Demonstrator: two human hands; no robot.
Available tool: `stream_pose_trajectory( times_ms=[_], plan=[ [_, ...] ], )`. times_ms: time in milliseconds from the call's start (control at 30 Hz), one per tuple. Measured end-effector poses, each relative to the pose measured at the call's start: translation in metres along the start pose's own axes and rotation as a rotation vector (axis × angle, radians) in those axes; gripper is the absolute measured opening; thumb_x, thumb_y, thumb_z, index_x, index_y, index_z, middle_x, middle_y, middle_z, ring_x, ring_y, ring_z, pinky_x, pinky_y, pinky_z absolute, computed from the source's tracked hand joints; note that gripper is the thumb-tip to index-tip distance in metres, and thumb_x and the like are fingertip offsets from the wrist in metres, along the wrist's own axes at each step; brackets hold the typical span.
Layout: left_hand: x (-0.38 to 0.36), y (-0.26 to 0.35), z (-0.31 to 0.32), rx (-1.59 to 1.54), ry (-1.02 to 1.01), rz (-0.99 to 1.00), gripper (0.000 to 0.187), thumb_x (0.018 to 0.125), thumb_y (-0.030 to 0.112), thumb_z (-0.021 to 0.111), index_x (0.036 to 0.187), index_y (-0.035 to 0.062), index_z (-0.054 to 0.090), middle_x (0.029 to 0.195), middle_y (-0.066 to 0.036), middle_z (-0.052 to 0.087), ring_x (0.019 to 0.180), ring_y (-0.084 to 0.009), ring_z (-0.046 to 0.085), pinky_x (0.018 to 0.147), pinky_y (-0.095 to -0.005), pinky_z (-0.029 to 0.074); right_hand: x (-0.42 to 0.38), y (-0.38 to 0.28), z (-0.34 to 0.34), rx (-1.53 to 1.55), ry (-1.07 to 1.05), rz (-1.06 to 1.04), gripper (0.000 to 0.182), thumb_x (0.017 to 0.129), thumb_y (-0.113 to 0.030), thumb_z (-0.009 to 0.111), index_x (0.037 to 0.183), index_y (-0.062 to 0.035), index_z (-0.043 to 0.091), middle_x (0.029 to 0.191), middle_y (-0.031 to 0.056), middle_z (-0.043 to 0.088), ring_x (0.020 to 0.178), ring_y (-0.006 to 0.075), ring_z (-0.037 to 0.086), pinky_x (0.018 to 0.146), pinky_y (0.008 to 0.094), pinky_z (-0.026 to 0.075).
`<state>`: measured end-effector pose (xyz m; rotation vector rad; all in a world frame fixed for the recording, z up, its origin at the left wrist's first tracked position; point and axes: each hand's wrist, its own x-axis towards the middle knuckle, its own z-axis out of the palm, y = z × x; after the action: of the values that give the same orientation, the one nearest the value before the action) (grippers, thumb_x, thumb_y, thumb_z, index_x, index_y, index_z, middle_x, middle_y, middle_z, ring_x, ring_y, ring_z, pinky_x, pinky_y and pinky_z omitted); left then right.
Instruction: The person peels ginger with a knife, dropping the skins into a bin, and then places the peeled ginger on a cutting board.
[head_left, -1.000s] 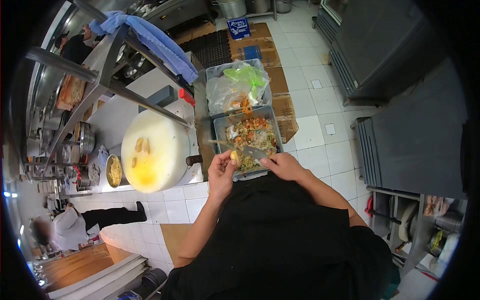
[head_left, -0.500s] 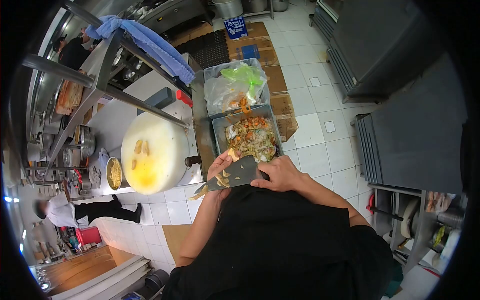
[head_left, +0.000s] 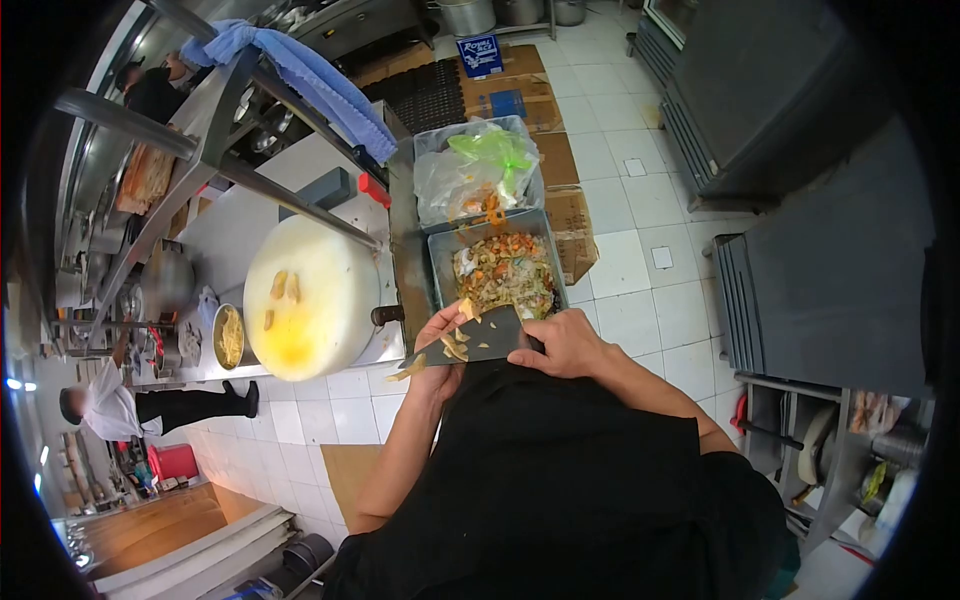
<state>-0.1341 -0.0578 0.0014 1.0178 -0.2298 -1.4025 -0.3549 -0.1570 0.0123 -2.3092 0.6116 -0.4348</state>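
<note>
My right hand [head_left: 568, 345] is closed round the handle of a cleaver [head_left: 497, 338], its dark blade held flat and pointing left. Several tan peelings [head_left: 453, 347] lie on the blade, and a longer one [head_left: 408, 371] hangs by its left tip. In my left hand [head_left: 432, 350] a pale yellow piece of ginger [head_left: 467, 308] is pinched between the fingertips, behind the blade, which partly hides the palm. Just beyond both hands stands a grey bin [head_left: 437, 262] of mixed food scraps. More ginger pieces [head_left: 285, 286] rest on a thick round white chopping board [head_left: 345, 290] to the left.
A metal bowl [head_left: 229, 337] of yellow shreds sits beside the board. Another knife's dark handle [head_left: 388, 315] juts from the counter edge. Behind the scrap bin is a bin lined with clear plastic [head_left: 440, 185]. A co-worker [head_left: 115, 408] walks at far left; dark cabinets [head_left: 830, 290] line the right.
The cleaver has shifted slightly right and up, with the peelings still on it. Both hands keep their hold. The co-worker has moved left in the view.
</note>
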Motion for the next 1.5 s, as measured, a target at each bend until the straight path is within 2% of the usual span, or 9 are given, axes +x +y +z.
stream_pose_trajectory(
  times_ms=[267,367,467,667,933,1133,1233,1433,1500],
  plan=[
    [-0.011,0.004,0.011,-0.056,0.050,0.010,0.026,0.100,0.006,0.056,0.124,-0.0030,0.057,0.112,-0.014,0.068,0.099,-0.0204,0.069,0.085,-0.0307,0.059,-0.004,0.019,0.007,0.008,-0.035,0.094,0.061,0.093,-0.064,0.053,0.082,-0.0064,0.068,0.060,0.0182,0.061,0.061,0.0404,0.063,0.058,0.0484,0.048],
    [-0.012,0.007,0.009,-0.018,-0.040,-0.023,0.029,0.099,0.004,0.055,0.127,-0.0039,0.055,0.113,-0.015,0.067,0.100,-0.0227,0.069,0.084,-0.0325,0.060,-0.007,0.039,0.016,0.115,-0.044,0.350,0.055,0.094,-0.057,0.055,0.083,-0.0054,0.070,0.067,0.0174,0.064,0.069,0.0389,0.065,0.062,0.0472,0.049],
    [-0.006,-0.004,-0.013,0.001,-0.068,-0.009,0.032,0.099,0.008,0.056,0.129,-0.0036,0.053,0.116,-0.014,0.066,0.108,-0.0236,0.066,0.096,-0.0370,0.056,-0.008,0.023,0.003,0.143,-0.010,0.241,0.056,0.094,-0.059,0.055,0.079,-0.0060,0.067,0.063,0.0175,0.062,0.064,0.0392,0.064,0.060,0.0470,0.049],
    [0.000,-0.009,-0.010,-0.048,-0.008,-0.057,0.030,0.099,0.009,0.057,0.127,-0.0028,0.056,0.112,-0.012,0.068,0.102,-0.0192,0.067,0.091,-0.0318,0.055,-0.002,-0.010,-0.008,-0.049,-0.109,-0.049,0.063,0.091,-0.067,0.054,0.072,-0.0067,0.061,0.054,0.0180,0.058,0.055,0.0405,0.062,0.055,0.0485,0.049],
    [-0.008,-0.004,0.000,-0.065,0.022,-0.060,0.031,0.099,0.010,0.058,0.127,-0.0032,0.056,0.113,-0.011,0.068,0.101,-0.0195,0.067,0.091,-0.0323,0.055,-0.003,-0.011,-0.005,-0.068,-0.046,-0.078,0.061,0.089,-0.065,0.059,0.069,-0.0076,0.056,0.051,0.0152,0.054,0.051,0.0385,0.058,0.048,0.0457,0.043],
    [-0.012,-0.004,-0.005,-0.182,-0.012,-0.054,0.031,0.100,0.010,0.055,0.127,-0.0044,0.054,0.118,-0.015,0.065,0.106,-0.0215,0.066,0.095,-0.0333,0.055,-0.005,0.016,0.001,-0.029,-0.040,0.068,0.060,0.091,-0.063,0.057,0.072,-0.0062,0.061,0.055,0.0176,0.057,0.056,0.0404,0.060,0.053,0.0469,0.045],
    [-0.014,-0.004,0.000,-0.063,-0.055,-0.041,0.030,0.100,0.010,0.054,0.126,-0.0047,0.054,0.118,-0.016,0.064,0.106,-0.0236,0.066,0.097,-0.0347,0.055,-0.006,0.026,0.004,0.044,0.010,0.295,0.059,0.094,-0.060,0.054,0.076,-0.0051,0.067,0.061,0.0160,0.063,0.066,0.0383,0.066,0.061,0.0480,0.049],
    [-0.012,-0.004,0.006,-0.081,0.008,-0.057,0.033,0.097,0.005,0.052,0.129,-0.0032,0.051,0.110,-0.013,0.064,0.095,-0.0217,0.066,0.084,-0.0327,0.058,-0.003,0.017,-0.002,-0.013,0.058,0.403,0.058,0.093,-0.060,0.055,0.080,-0.0043,0.068,0.067,0.0175,0.067,0.068,0.0389,0.067,0.062,0.0489,0.051],
    [-0.010,-0.010,0.006,0.355,0.008,0.032,0.047,0.091,-0.002,0.053,0.137,0.0004,0.047,0.104,-0.009,0.063,0.086,-0.0163,0.064,0.074,-0.0280,0.054,0.000,0.019,0.001,-0.085,0.053,0.452,0.059,0.093,-0.059,0.056,0.083,-0.0029,0.067,0.068,0.0189,0.067,0.069,0.0395,0.068,0.063,0.0500,0.051]
  ],
)
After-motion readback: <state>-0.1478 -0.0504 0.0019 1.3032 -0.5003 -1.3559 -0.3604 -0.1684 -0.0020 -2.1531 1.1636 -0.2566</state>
